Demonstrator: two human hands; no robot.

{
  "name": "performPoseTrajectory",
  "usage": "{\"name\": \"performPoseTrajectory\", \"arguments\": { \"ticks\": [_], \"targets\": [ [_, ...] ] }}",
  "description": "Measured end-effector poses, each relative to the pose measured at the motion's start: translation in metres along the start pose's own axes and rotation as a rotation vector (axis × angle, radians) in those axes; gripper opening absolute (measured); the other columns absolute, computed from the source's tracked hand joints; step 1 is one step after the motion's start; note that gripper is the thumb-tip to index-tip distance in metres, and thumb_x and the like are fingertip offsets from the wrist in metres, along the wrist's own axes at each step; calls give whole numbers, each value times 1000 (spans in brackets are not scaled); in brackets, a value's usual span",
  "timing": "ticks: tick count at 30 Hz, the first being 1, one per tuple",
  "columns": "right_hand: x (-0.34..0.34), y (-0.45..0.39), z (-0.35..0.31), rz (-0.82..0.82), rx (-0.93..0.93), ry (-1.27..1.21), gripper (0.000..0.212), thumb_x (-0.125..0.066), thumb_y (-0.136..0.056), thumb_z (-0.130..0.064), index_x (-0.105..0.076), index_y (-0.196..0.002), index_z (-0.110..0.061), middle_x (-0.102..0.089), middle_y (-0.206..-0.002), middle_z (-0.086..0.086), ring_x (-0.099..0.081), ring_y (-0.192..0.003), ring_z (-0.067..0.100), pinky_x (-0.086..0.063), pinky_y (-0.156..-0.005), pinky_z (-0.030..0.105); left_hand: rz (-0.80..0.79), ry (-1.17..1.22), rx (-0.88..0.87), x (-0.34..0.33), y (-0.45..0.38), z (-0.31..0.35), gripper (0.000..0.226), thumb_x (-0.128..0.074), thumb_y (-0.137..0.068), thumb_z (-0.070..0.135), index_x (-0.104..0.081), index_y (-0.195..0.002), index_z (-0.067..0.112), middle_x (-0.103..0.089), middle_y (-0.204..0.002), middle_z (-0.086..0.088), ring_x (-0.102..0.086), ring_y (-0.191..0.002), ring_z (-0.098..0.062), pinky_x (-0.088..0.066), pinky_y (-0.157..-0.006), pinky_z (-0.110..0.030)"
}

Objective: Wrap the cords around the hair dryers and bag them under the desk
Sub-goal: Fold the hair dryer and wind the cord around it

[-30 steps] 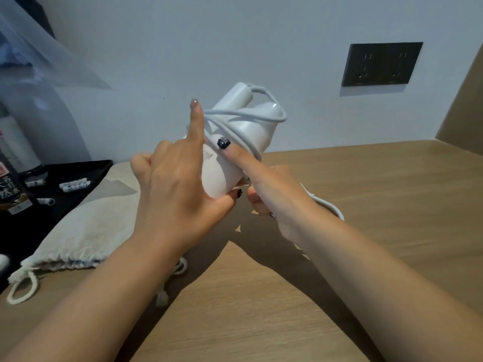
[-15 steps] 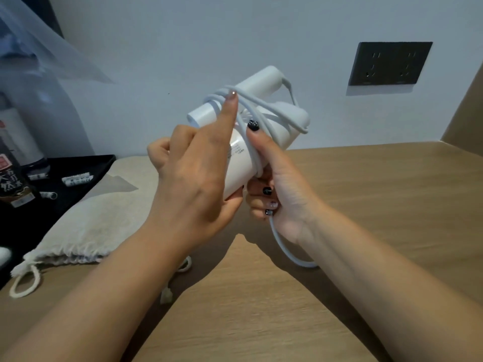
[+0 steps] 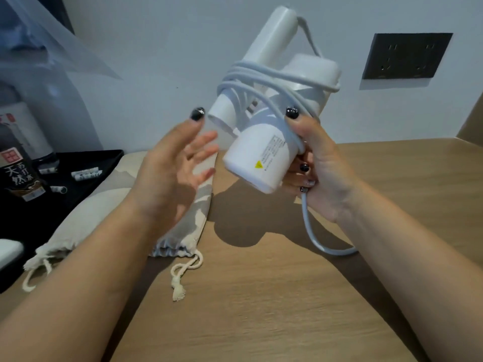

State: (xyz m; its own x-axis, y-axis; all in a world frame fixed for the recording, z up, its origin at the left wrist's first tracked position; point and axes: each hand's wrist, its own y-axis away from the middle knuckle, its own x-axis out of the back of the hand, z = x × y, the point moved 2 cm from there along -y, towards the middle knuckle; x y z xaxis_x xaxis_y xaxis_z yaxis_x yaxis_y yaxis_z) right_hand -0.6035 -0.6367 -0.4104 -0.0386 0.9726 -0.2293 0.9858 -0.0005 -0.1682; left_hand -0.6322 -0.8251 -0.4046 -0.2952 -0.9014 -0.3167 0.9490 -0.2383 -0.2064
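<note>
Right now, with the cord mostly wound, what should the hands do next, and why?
Probably the left hand, open and off the dryer, should take the loose cord hanging below the right hand and wind it on. That tail is unwound, and the bag lies waiting on the desk.

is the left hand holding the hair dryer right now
No, the left hand is open and off the hair dryer; only the right hand grips it.

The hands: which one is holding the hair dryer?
The right hand grips the white hair dryer and its cord. The left hand is open, holding nothing.
</note>
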Motion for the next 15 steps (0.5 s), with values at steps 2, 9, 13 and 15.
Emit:
{"name": "performPoseTrajectory", "arguments": {
  "ticks": [2, 9, 13, 15],
  "targets": [
    [0, -1, 4, -82, -17, 24, 58, -80, -53, -57, -60, -92, -18, -44, -78, 13, -34, -64, 27, -12, -63, 35, -108, 62, 134, 1, 1, -1, 79, -64, -68, 58, -57, -132, 12, -61, -132, -13, -54, -126, -28, -33, -111, -48],
    [-7, 5, 22, -356, -236, -89, 90, -86, -40, -57, -44, -109, -17, -14, -87, 16, -14, -81, 28, -5, -73, 41, -503, 387, 169, -9, 18, 3, 59, -75, -78, 38, -63, -124, 4, -66, -116, -14, -62, -111, -27, -43, -105, -41],
    [-1, 8, 27, -578, -234, 56, 62, -88, -38, -53, -74, -90, -23, -68, -86, 4, -61, -81, 21, -40, -73, 31, -547, 424, 103, -5, 27, 4, 67, -62, -93, 33, -41, -137, -13, -49, -132, -36, -46, -126, -44, -24, -115, -52],
    [-1, 12, 25, -604, -272, 132, 52, -87, -41, -40, -74, -87, -22, -69, -77, -4, -63, -70, 10, -49, -65, 24, -374, 230, 116, -2, 21, 3, 97, -93, -43, 51, -56, -113, -4, -59, -105, -28, -56, -101, -39, -38, -97, -50]
  ]
}}
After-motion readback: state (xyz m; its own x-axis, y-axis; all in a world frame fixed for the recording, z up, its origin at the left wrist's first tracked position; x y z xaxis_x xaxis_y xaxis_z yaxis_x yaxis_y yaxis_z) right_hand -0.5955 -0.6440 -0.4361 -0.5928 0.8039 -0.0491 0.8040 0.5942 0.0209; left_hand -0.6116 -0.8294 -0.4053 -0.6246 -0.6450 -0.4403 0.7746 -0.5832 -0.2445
